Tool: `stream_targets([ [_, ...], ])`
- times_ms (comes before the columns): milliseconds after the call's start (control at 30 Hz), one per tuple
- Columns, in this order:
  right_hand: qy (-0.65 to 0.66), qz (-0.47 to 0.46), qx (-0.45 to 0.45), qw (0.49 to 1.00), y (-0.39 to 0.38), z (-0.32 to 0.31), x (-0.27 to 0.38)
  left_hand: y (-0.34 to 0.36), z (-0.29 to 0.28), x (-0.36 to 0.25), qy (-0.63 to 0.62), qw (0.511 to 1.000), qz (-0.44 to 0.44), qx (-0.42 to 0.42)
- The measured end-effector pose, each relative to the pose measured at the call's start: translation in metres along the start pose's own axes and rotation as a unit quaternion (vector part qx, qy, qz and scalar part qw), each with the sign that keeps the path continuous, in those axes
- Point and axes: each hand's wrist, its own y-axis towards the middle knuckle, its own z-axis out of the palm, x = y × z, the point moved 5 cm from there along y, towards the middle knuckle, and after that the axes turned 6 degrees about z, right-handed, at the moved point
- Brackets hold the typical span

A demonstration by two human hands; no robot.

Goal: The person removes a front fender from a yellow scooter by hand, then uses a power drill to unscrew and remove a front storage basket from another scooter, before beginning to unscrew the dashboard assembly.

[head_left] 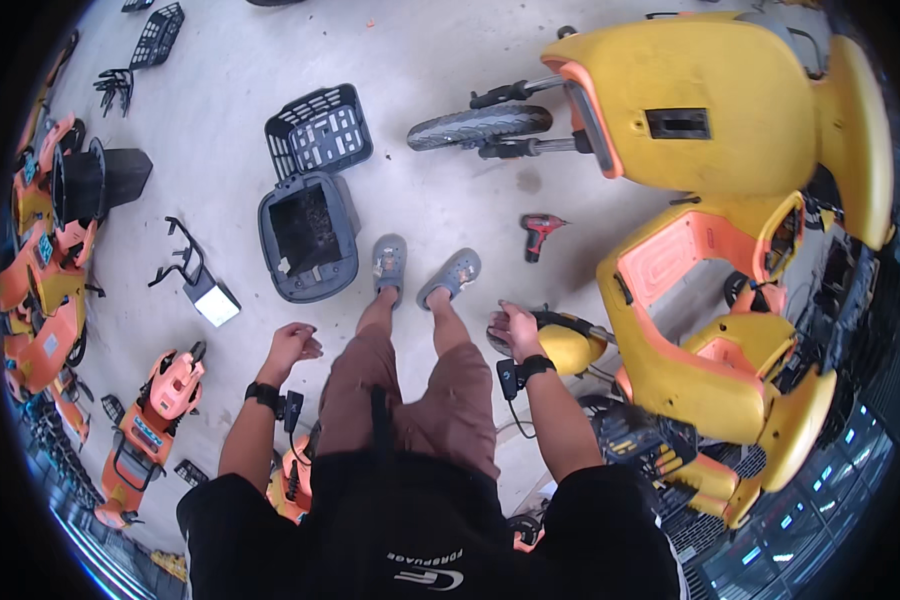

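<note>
My left hand (295,343) hangs over the floor beside my left thigh, with loosely bent fingers and nothing in it. My right hand (515,328) hangs to the right of my knees, fingers a little apart, also holding nothing. It is nearest in the picture to a small yellow rounded part and wheel (567,348), and I see no contact. Ahead of my feet lies a dark open storage bin (348,275). A black slotted basket (362,150) lies just beyond it. A red and black cordless drill (540,232) rests on the floor to the right of my feet.
On the right stand large yellow scooter bodies (710,90) with orange interiors, one front wheel (480,127) pointing toward the middle. At left are a black bent-tube rack (188,255), a black bucket-like container (125,180) and several orange scooters (155,430). More black baskets (157,35) lie far left.
</note>
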Motion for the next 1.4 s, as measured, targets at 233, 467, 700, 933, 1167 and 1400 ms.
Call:
stream_targets([
  [233,-0.069,-0.021,-0.097,0.993,0.276,-0.057,0.029,0.074,0.038,0.057,-0.351,0.92,-0.123,-0.124],
  [467,-0.277,-0.162,-0.286,0.903,0.451,-0.15,0.069,0.126,0.048,0.075,-0.541,0.817,0.011,-0.2],
  [700,-0.329,-0.048,-0.304,0.893,0.433,-0.104,0.063,0.124,0.04,0.065,-0.559,0.794,0.046,-0.232],
  [933,-0.195,-0.021,-0.007,0.98,0.282,-0.006,0.072,0.12,-0.016,-0.005,-0.481,0.849,0.096,-0.198],
  [1167,-0.082,-0.107,0.125,0.983,0.013,0.045,0.02,0.073,-0.075,-0.024,-0.36,0.91,0.079,-0.191],
  [1400,0.042,-0.335,0.312,0.888,-0.293,0.035,0.012,0.014,-0.113,0.019,-0.199,0.947,0.106,-0.231],
])
